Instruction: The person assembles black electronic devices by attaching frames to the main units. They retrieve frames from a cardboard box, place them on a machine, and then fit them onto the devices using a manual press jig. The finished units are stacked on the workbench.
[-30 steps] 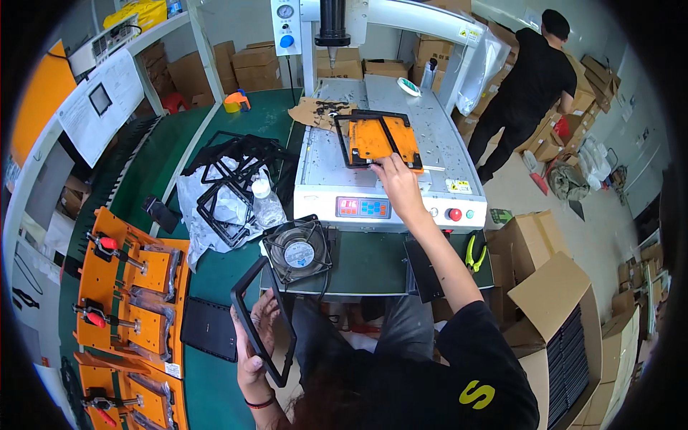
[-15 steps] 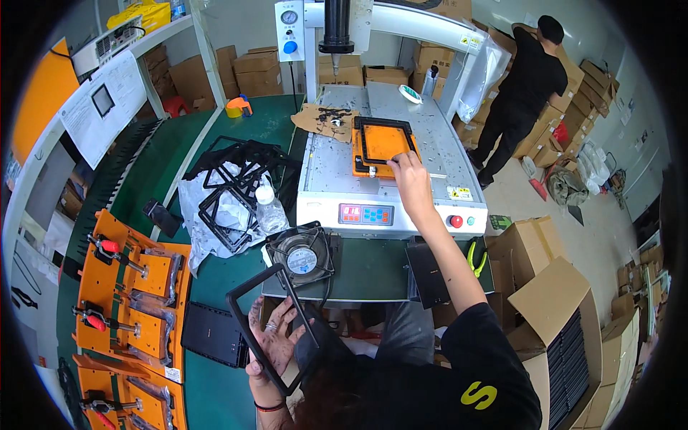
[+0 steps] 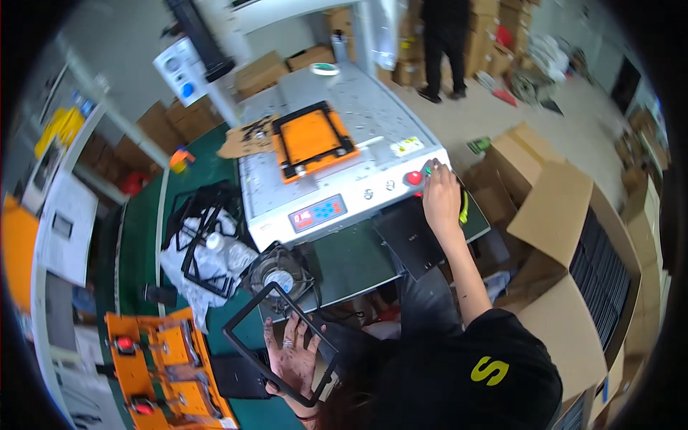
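A thin black rectangular frame (image 3: 244,342) is held in my left hand (image 3: 295,358), the thumb at its lower edge and the other fingers spread behind its opening. My right hand (image 3: 441,193) is at the right front corner of a white bench machine (image 3: 276,238), fingertips at a green button (image 3: 428,170) beside the red knob (image 3: 413,178). I see nothing held in that hand, though its fingertips partly hide the button. An orange fixture (image 3: 308,135) lies on the machine's grey bed with another black frame (image 3: 340,130) on it.
Left of the machine, black frames lie on white plastic near a clear bottle (image 3: 238,254). A fan (image 3: 279,278) stands before the machine. Orange clamp fixtures (image 3: 136,369) are at lower left. At right, an open carton (image 3: 552,204) holds stacked black parts. Someone in black stands behind.
My right hand has left the black frame on the orange fixture and moved right to the green button. My left hand still holds its frame. The whole view has turned and tilted.
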Demonstrator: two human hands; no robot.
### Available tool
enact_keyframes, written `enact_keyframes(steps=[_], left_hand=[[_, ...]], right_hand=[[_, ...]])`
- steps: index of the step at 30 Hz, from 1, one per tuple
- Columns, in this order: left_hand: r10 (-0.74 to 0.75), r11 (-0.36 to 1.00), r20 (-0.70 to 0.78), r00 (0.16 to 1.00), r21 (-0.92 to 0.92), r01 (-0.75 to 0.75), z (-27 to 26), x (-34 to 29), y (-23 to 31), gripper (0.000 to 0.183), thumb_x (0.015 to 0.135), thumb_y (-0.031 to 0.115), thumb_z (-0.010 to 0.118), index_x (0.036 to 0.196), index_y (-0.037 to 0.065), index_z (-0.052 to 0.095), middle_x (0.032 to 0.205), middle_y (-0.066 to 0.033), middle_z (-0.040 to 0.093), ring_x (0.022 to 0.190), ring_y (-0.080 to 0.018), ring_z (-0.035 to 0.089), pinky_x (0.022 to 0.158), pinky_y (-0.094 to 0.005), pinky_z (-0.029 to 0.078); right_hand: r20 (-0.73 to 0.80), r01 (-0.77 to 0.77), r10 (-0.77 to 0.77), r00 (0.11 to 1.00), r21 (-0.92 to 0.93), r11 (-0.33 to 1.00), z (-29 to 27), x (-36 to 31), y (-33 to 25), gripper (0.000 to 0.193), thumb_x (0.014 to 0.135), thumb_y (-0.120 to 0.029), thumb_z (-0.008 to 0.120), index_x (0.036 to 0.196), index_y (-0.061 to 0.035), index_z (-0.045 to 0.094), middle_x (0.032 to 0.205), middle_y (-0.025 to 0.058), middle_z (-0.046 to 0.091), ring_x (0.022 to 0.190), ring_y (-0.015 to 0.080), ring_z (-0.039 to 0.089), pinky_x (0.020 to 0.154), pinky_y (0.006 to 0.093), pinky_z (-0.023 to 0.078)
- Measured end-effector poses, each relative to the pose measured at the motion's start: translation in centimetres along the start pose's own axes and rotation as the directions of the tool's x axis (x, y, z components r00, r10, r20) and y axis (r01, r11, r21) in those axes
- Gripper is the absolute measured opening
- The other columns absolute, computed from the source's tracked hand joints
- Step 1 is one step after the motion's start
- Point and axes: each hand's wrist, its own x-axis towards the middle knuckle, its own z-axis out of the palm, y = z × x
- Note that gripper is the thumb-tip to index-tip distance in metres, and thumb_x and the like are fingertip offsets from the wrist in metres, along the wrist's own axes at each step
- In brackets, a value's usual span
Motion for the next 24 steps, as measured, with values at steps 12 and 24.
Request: enact_keyframes(steps=[12,24], left_hand=[[-0.171,0.978,0.085,0.982,0.134,0.159,4.5,4.4,-4.5,0.117,0.055,0.058,0.079,0.145,0.015,0.018,0.142,-0.0299,0.027,0.132,-0.0407,0.031,0.104,-0.0604,0.03],[-0.117,0.428,0.146,0.982,0.9,-0.083,10.6,5.1,-7.6,0.111,0.064,0.026,0.081,0.141,0.009,0.004,0.142,-0.0217,0.027,0.132,-0.0324,0.031,0.106,-0.0475,0.029]], right_hand=[[-0.049,0.07,-0.062,0.997,0.178,0.981,-0.8,-2.4,2.7,0.047,0.08,-0.011,0.064,0.125,-0.0081,0.052,0.129,0.0128,0.05,0.119,0.0323,0.048,0.091,0.0398,0.043],[0.196,-0.563,-0.683,0.703,0.741,-0.367,-7.4,-5.9,-3.9,0.118,0.075,-0.046,0.073,0.146,-0.0128,-0.015,0.149,0.0212,0.01,0.135,0.0331,0.029,0.109,0.0484,0.025]])
